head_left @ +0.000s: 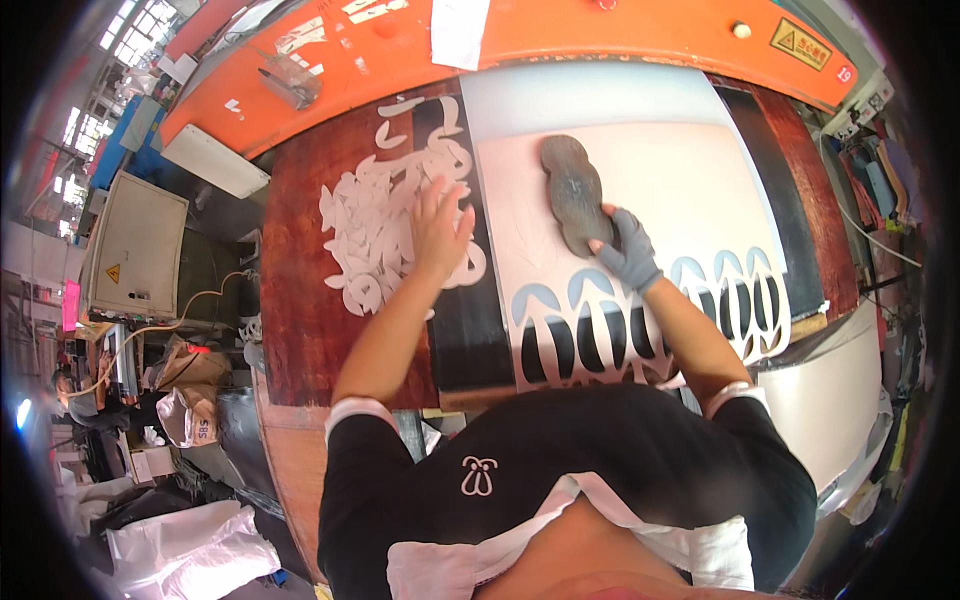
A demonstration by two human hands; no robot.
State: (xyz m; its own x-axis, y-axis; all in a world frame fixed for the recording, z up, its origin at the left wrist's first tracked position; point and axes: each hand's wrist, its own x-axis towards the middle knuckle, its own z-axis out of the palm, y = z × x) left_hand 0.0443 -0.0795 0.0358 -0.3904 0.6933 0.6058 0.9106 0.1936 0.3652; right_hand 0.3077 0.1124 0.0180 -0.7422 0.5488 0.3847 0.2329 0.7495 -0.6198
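On the pale sheet sits the dark lobed block, its near end in the right hand, fingers curled; the left hand's fingers spread over cut pieces — none visibly gripped. Positioning seems in hand; the next move likely calls for aligning the block beside the holes.

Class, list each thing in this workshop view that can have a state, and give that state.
Left hand: bare, fingers spread, at the pile; contact unclear
Right hand: in a grey fingerless glove, gripping
Dark lobed block: held at its near end, over the sheet
White sheet: cut through along its near edge
White cut pieces: loose, heaped
Metal cabinet: door apparently shut
White plastic wrapping: crumpled
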